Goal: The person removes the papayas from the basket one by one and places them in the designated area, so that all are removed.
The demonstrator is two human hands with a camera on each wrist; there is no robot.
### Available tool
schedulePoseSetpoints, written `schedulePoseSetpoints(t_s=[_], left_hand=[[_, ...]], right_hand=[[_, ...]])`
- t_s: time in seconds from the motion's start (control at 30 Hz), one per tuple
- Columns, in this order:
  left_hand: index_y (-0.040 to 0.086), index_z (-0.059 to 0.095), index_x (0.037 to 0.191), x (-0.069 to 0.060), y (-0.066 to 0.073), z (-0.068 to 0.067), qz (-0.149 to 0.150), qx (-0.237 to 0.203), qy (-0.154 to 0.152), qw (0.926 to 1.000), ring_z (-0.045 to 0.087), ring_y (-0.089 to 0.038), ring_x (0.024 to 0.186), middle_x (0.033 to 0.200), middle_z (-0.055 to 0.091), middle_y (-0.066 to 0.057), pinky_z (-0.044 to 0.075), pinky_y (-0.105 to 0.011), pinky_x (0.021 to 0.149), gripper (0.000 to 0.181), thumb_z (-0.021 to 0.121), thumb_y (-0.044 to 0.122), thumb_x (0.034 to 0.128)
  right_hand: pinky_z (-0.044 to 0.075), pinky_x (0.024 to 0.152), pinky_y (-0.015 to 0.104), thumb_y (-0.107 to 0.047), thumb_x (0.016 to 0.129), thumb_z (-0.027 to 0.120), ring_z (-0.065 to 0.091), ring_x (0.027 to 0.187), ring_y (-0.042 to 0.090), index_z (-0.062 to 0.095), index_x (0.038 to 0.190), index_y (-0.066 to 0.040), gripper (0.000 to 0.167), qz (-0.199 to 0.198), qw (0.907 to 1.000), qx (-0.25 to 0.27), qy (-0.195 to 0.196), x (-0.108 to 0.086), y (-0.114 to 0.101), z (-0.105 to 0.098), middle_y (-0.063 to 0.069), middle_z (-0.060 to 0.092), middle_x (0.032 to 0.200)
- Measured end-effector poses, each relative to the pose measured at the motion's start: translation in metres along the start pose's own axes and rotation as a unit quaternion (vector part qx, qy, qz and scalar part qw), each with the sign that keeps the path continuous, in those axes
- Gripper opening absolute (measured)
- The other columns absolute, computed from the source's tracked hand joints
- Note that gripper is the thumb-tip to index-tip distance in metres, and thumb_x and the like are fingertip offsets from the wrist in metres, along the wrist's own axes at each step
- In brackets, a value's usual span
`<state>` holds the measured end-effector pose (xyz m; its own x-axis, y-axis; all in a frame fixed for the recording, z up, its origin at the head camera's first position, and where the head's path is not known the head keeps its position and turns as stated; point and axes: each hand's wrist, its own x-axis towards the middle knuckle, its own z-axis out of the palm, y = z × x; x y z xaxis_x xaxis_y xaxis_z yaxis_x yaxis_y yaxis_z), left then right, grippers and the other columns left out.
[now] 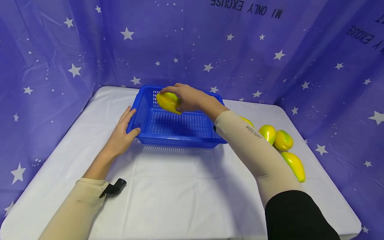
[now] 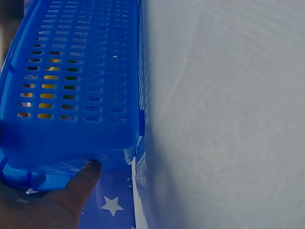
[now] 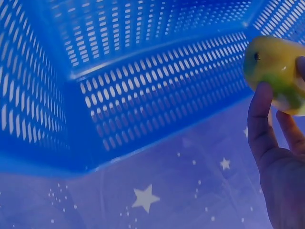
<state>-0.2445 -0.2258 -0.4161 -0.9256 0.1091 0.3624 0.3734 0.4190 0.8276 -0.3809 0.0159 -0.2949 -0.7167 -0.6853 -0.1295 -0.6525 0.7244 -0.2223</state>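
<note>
My right hand (image 1: 189,96) grips a yellow-green mango (image 1: 168,102) above the blue perforated basket (image 1: 177,141). In the right wrist view the fingers of that hand (image 3: 286,176) curl round the mango (image 3: 274,64), near the basket's slotted wall (image 3: 157,81). At the basket's left end, my left hand (image 1: 121,135) rests against the rim with its fingers fairly straight and the thumb by the near corner. The left wrist view shows this thumb touching the basket wall (image 2: 71,136); yellow shows through the slots.
Several more mangoes (image 1: 283,140) lie on the white tablecloth (image 1: 180,186) at the right, one partly behind the right sleeve. A black device (image 1: 115,187) sticks out of the left cuff. Purple star-patterned curtains (image 1: 192,40) stand around the table.
</note>
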Motion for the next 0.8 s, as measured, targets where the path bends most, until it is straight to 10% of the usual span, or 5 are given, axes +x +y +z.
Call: schedulePoseSetpoints(t_s=[0.8], left_hand=[[-0.003,0.021,0.153,0.001,-0.002,0.000,0.000,0.004,-0.001,1.0000,0.005,-0.031,0.147,0.162,0.006,-0.014,0.007,-0.048,0.116,0.071,0.052,0.008,0.0904]], right_hand=[[0.055,0.081,0.037,-0.010,0.083,0.076,0.057,0.110,0.027,0.037,0.147,-0.043,0.081,-0.050,0.9949,0.016,0.085,-0.103,0.043,-0.047,0.007,0.041,0.141]])
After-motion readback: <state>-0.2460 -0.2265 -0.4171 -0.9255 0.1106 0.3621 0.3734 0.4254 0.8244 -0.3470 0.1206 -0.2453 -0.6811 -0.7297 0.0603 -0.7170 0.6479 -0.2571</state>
